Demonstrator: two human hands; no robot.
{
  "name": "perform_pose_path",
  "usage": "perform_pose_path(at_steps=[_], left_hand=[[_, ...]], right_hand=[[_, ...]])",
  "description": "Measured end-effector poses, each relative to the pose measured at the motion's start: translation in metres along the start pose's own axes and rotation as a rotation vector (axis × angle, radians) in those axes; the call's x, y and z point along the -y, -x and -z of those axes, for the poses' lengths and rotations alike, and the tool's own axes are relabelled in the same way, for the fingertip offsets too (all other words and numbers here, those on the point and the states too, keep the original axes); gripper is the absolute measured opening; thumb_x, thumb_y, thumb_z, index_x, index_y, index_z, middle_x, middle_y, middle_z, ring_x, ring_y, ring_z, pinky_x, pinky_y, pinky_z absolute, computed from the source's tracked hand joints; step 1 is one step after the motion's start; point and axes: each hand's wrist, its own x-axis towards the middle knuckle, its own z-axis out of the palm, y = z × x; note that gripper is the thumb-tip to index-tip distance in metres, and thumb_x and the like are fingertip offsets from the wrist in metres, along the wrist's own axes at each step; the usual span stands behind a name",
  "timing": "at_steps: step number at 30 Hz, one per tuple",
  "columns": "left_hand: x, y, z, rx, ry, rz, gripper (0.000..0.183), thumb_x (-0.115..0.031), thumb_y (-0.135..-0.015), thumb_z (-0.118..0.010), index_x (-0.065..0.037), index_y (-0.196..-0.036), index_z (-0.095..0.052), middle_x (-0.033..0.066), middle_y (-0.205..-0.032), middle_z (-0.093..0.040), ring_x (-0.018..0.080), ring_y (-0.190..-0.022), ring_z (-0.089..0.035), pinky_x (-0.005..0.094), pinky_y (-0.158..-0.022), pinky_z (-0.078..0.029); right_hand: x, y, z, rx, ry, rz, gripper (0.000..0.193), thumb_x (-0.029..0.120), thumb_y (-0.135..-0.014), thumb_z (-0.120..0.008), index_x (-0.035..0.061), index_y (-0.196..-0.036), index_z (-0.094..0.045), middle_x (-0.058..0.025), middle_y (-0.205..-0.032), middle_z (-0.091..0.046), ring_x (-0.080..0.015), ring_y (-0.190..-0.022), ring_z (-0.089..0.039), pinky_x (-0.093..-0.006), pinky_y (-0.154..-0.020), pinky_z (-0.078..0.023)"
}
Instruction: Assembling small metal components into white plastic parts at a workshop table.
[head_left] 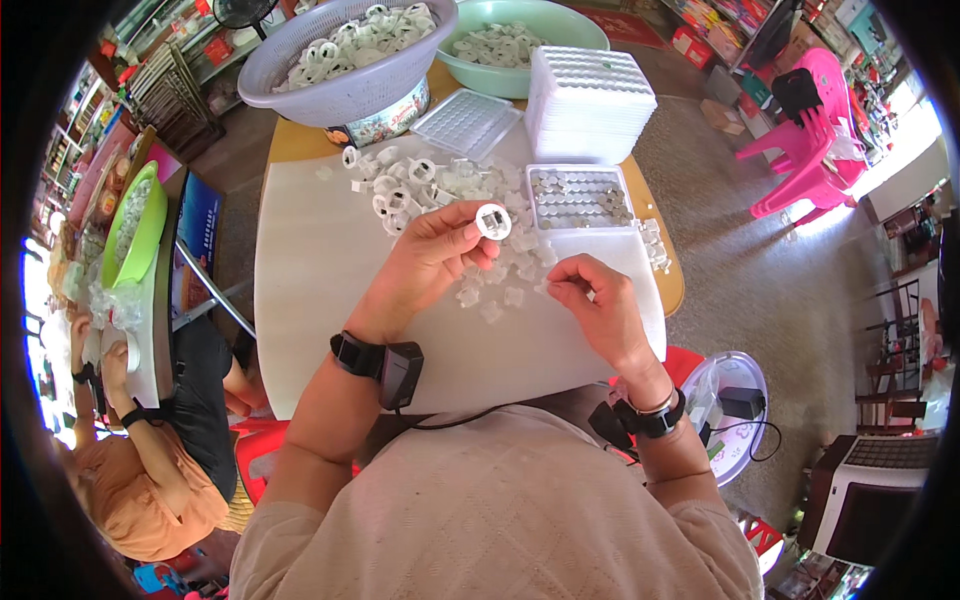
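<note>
What worries me most is the white round part (pixel 493 222) at twelve o'clock: only the fingertips of the left hand (pixel 435 248) grip its rim, so a slight roll of the thumb could, I judge, tip it into the translucent pieces (pixel 515 262) at one o'clock. Its dark inner piece could also work loose if poorly seated, which I cannot make out. A low sweep of the right hand (pixel 598 300), at three o'clock, might scatter those loose pieces over the counter (pixel 310 290) or knock the tray (pixel 590 229) between one and two o'clock. As for pose, the left forearm (pixel 335 410) slants in from eight o'clock, thumb on the near side, the part's face turned toward me. The right wrist, toward four o'clock, bends inward, thumb and forefinger in a narrow pinch; I cannot tell whether they hold anything.
</note>
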Motion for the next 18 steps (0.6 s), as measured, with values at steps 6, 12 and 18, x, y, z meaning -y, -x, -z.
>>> perform_pose_path(at_steps=[6,12,18], left_hand=[[0.003,-0.002,0.004,0.001,-0.001,0.007,0.032,-0.012,-0.094,-0.056,0.000,-0.123,-0.057,0.0052,-0.097,-0.064,0.0128,-0.085,-0.062,0.0253,-0.075,-0.051],[-0.001,0.000,-0.003,-0.088,-0.059,0.023,0.033,-0.012,-0.094,-0.056,0.002,-0.124,-0.056,0.0048,-0.091,-0.064,0.0122,-0.079,-0.059,0.0251,-0.070,-0.049],[0.002,-0.002,0.002,-0.060,-0.064,0.014,0.033,-0.011,-0.094,-0.055,0.002,-0.124,-0.056,0.0052,-0.092,-0.064,0.0123,-0.080,-0.059,0.0255,-0.070,-0.048]], right_hand=[[-0.020,0.012,0.007,0.025,0.349,0.446,0.018,-0.006,-0.073,-0.063,0.0024,-0.089,-0.064,-0.0086,-0.091,-0.065,-0.0265,-0.082,-0.057,-0.0338,-0.071,-0.049],[-0.015,0.022,0.014,-0.049,0.372,0.355,0.019,-0.005,-0.072,-0.065,0.0025,-0.089,-0.065,-0.0099,-0.093,-0.063,-0.0282,-0.085,-0.056,-0.0364,-0.073,-0.048],[-0.004,0.022,0.001,-0.032,0.466,0.376,0.015,-0.001,-0.072,-0.066,0.0027,-0.086,-0.063,-0.0092,-0.084,-0.060,-0.0291,-0.081,-0.055,-0.0390,-0.070,-0.047]])
